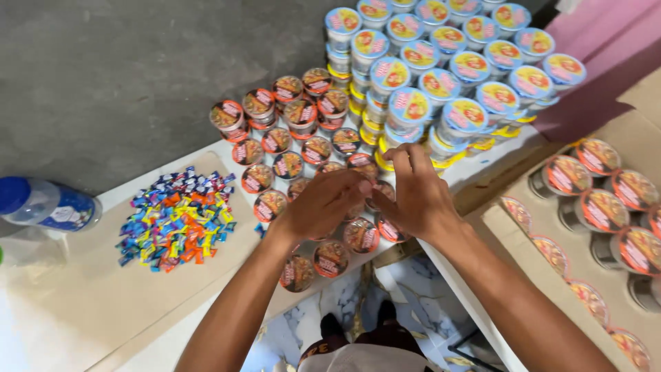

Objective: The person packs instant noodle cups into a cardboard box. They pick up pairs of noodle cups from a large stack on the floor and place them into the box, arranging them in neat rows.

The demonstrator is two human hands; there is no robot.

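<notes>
Both bare forearms extend forward, converging. Left hand (320, 204) and right hand (413, 196) meet palms down, fingertips touching, fingers loosely curled.

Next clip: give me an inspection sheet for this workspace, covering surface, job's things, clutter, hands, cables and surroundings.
Surface: white table with a beige sheet laid on it.
Job's things: small red-lidded cups in rows; the hands meet over one, which they hide.
Clutter: pile of colourful wrapped candies; blue-capped bottle lying on its side; stacked blue-and-yellow-lidded cups.
Hands: left hand and right hand, fingertips together above the cups; grip unclear.
Cables: nothing seen.
Surroundings: grey floor; cardboard tray holding more red-lidded cups; pink surface at right.
</notes>
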